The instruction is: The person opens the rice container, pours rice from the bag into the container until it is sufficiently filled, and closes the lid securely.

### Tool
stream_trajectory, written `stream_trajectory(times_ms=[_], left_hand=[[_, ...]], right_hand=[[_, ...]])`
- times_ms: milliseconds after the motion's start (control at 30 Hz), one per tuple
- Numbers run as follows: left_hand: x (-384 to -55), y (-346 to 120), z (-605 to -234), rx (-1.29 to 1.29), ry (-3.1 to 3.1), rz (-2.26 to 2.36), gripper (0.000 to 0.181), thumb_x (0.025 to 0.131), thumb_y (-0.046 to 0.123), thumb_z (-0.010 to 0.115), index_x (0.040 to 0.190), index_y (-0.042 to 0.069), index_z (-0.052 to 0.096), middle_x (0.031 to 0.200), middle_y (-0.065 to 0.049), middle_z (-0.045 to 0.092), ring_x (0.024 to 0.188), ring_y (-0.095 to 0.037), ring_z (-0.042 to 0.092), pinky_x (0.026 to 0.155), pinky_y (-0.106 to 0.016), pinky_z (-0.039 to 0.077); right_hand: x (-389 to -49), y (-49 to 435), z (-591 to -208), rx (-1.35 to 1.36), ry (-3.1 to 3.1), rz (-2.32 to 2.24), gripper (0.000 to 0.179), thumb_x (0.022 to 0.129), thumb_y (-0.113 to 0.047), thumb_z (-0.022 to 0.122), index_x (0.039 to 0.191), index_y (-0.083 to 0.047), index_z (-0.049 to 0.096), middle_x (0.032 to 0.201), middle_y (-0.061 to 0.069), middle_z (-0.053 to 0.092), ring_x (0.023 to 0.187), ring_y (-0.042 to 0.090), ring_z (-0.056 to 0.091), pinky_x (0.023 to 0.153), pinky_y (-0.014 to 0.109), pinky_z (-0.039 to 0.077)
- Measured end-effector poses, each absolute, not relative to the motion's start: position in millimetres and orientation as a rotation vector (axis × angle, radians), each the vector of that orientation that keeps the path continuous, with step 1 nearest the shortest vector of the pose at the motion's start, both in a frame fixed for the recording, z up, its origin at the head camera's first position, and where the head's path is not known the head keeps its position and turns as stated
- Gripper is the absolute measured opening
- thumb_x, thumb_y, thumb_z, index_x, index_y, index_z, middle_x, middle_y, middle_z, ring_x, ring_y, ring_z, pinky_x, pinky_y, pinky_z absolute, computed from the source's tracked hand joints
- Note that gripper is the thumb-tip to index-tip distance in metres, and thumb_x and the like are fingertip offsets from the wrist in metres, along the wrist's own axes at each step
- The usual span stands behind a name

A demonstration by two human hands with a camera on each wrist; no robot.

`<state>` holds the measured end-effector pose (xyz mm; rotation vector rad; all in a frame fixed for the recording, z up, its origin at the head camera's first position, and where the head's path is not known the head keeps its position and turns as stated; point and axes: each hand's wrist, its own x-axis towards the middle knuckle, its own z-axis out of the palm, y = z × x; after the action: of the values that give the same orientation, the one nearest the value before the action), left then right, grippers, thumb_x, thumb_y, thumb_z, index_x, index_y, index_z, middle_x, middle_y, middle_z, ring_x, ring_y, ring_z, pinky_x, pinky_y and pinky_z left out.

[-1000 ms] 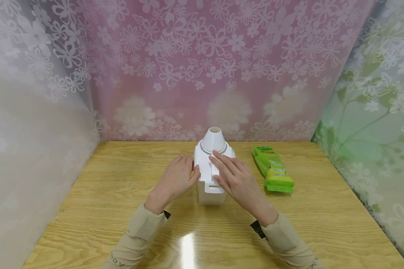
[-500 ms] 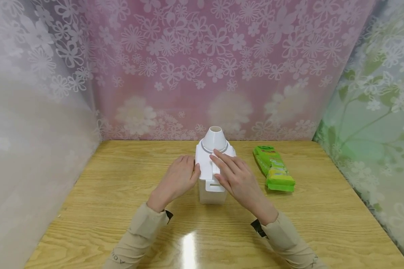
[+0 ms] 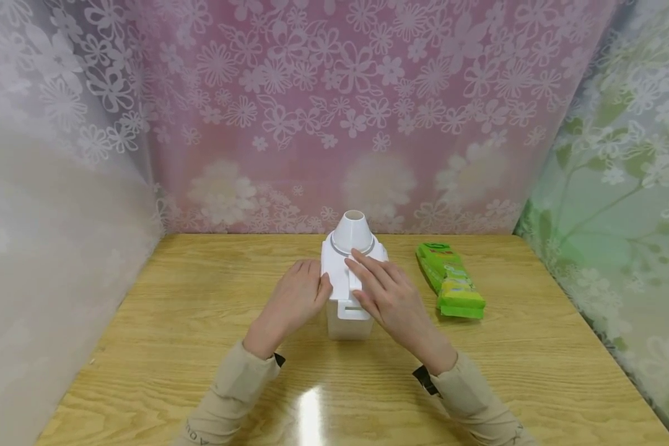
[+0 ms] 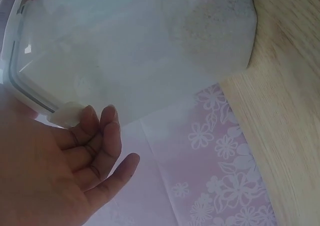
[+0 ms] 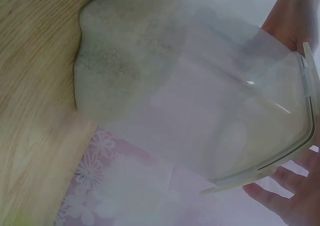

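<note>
A translucent storage container [image 3: 348, 328] with a white lid [image 3: 337, 272] stands on the table, a white cone-shaped spout [image 3: 353, 232] at the lid's far end. Pale grains [image 5: 120, 51] fill its lower part in the right wrist view. My left hand [image 3: 292, 297] holds the lid's left edge, thumb on top; its fingers curl at a side latch [image 4: 67, 113] in the left wrist view. My right hand [image 3: 396, 300] rests over the lid's right part with fingers spread and fairly straight. Beside that hand, the right latch [image 5: 235, 182] sticks outward from the lid.
A green and yellow packet [image 3: 451, 282] lies on the wooden table [image 3: 201, 334] to the right of the container. Flower-patterned curtains [image 3: 312, 111] hang behind and on both sides of the table.
Both hands and the container keep almost the same places. The whole head view shifts only slightly.
</note>
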<state>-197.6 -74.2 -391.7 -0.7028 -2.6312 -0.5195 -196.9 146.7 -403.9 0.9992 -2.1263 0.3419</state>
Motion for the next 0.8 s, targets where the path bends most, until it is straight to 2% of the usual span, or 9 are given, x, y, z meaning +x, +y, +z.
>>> stream_trajectory(times_ms=[133,267,433,600,800], left_hand=[[-198,-75,-394,-0.691,-2.615,-0.522,0.025,0.101,0.022,0.043,0.083,0.008,0.051,0.077,-0.003,0.051,0.078,-0.023,0.052,0.072,-0.035,0.047],[-197,-74,-393,-0.642,-2.636,-0.519,0.026,0.102,0.026,0.042,0.089,0.008,0.055,0.085,-0.005,0.058,0.085,-0.025,0.057,0.078,-0.04,0.05],[-194,-72,-391,-0.55,-2.613,-0.469,0.036,0.102,0.034,0.044,0.106,0.004,0.064,0.102,-0.011,0.066,0.099,-0.031,0.062,0.09,-0.049,0.051],[-190,-71,-390,-0.515,-2.541,-0.381,0.046,0.103,0.037,0.047,0.123,-0.002,0.062,0.116,-0.019,0.066,0.113,-0.037,0.062,0.096,-0.053,0.05],[-184,-69,-390,-0.547,-2.495,-0.416,0.044,0.104,0.032,0.047,0.135,0.003,0.058,0.133,-0.018,0.061,0.118,-0.038,0.06,0.1,-0.055,0.048]], right_hand=[[-196,146,-404,1.002,-2.128,0.335,0.055,0.11,-0.044,0.033,0.147,-0.009,0.054,0.15,0.01,0.053,0.113,0.029,0.061,0.095,0.044,0.052],[-196,147,-403,1.003,-2.135,0.332,0.055,0.11,-0.044,0.033,0.146,-0.008,0.053,0.15,0.011,0.053,0.114,0.029,0.061,0.096,0.044,0.052],[-196,149,-400,1.001,-2.131,0.334,0.055,0.11,-0.045,0.033,0.146,-0.009,0.054,0.149,0.011,0.053,0.115,0.029,0.062,0.095,0.044,0.053],[-198,149,-402,0.996,-2.125,0.331,0.056,0.11,-0.045,0.032,0.147,-0.009,0.054,0.15,0.01,0.053,0.112,0.029,0.062,0.092,0.044,0.054],[-197,150,-404,0.989,-2.138,0.337,0.056,0.11,-0.046,0.033,0.148,-0.01,0.053,0.151,0.008,0.052,0.114,0.029,0.062,0.094,0.046,0.053]])
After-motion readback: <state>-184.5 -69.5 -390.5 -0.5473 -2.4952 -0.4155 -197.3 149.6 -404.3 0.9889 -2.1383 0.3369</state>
